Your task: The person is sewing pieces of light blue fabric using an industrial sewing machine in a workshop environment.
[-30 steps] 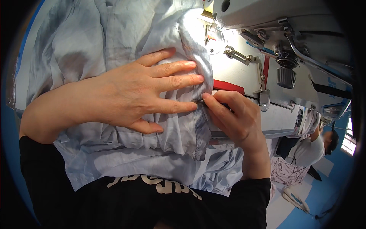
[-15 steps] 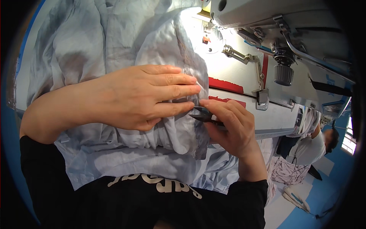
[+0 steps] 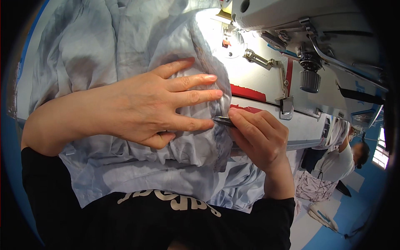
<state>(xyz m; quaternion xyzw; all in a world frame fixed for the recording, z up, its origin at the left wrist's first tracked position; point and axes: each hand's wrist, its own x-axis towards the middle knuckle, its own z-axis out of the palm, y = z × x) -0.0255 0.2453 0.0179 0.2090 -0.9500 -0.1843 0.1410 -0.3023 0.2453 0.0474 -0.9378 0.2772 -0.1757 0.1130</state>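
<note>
1. Two bare hands, yours, meet at the edge of thin, grey-blue cloth (image 3: 189,155), which lies gathered in soft folds before you. Your left hand (image 3: 143,106) is palm down on it, fingers fanned apart; your right hand (image 3: 260,137) pinches small, dark metal snips (image 3: 223,121), their pointed tip at your left index fingertip.

2. The cloth is creased and mottled, its right border curving beside the machine bed and catching the glare of a lamp.

3. Beneath and beside it runs a smooth, pale worktable (image 3: 302,132), marked by a red strip (image 3: 248,93). Across the room, a person in a white top (image 3: 335,164) sits beside a heap of pinkish cloth (image 3: 315,188), near a bright window (image 3: 380,150).

4. Overhead to your right looms a sewing machine (image 3: 277,14) with a ribbed grey knob (image 3: 310,82); a jointed metal arm (image 3: 260,59) lies on its bed. Your left hand covers part of the cloth, and your right fingers hide the snips' handles.
</note>
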